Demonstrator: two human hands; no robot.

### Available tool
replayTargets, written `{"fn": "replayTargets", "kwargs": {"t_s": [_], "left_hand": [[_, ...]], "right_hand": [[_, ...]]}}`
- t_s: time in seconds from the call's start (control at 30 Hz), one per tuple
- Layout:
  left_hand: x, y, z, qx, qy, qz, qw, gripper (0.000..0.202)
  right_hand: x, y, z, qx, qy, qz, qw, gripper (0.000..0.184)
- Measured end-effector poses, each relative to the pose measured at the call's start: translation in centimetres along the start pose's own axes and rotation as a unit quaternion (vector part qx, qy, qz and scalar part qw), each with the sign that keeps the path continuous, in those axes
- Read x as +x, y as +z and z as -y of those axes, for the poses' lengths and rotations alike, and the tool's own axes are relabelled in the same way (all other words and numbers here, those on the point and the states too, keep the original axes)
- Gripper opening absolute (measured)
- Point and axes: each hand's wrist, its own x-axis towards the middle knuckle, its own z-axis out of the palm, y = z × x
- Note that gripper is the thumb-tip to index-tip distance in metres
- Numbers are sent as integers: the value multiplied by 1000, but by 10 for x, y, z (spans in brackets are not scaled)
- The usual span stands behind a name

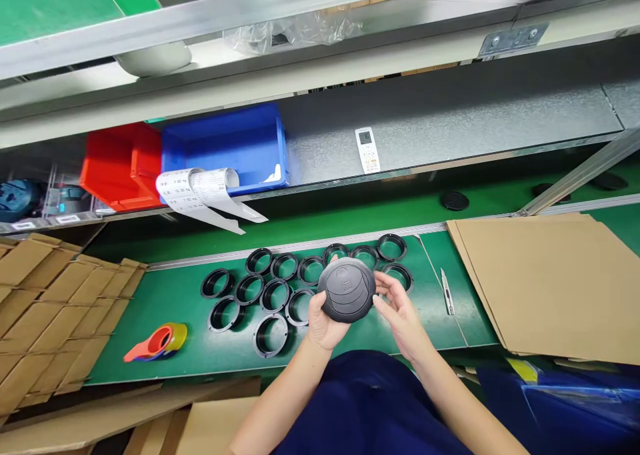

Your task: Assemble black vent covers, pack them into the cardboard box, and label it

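A round black plastic disc (347, 289) with curved ridges on its face is held up over the green bench (175, 301). My left hand (323, 325) grips its lower left edge from below. My right hand (400, 308) touches its right edge, fingers curled round the rim. Behind and to the left of the disc, several black plastic rings (260, 291) lie flat on the bench in loose rows.
A red and yellow tape dispenser (157, 341) lies at the bench's left. A small knife (447, 291) lies beside cardboard sheets (550, 281) on the right. Folded cartons (55, 295) stack on the left. Red (120, 165) and blue (225, 145) bins, paper labels (200, 191) and a remote control (367, 149) sit on the shelf.
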Motion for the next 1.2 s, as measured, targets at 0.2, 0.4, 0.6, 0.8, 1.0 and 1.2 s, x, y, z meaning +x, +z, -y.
{"fn": "replayTargets", "kwargs": {"t_s": [0.2,0.4,0.6,0.8,1.0,1.2], "left_hand": [[-2,-3,-5,39,-14,13,999,75],[-11,0,-4,95,-7,17,995,70],[-5,-11,-12,45,-15,-11,999,60],[-9,-19,-21,-24,-40,-44,998,66],[-12,-19,-20,-42,-102,-13,994,73],[-3,-11,-25,-54,-175,-35,982,86]], "right_hand": [[5,22,8,31,16,-38,999,38],[18,42,1,46,-1,-120,992,36],[16,57,-7,15,-13,-159,987,36],[2,64,-10,3,-10,-144,990,36],[19,37,-8,-62,-11,-187,980,47],[19,8,14,-334,-195,-3,922,45]]}}
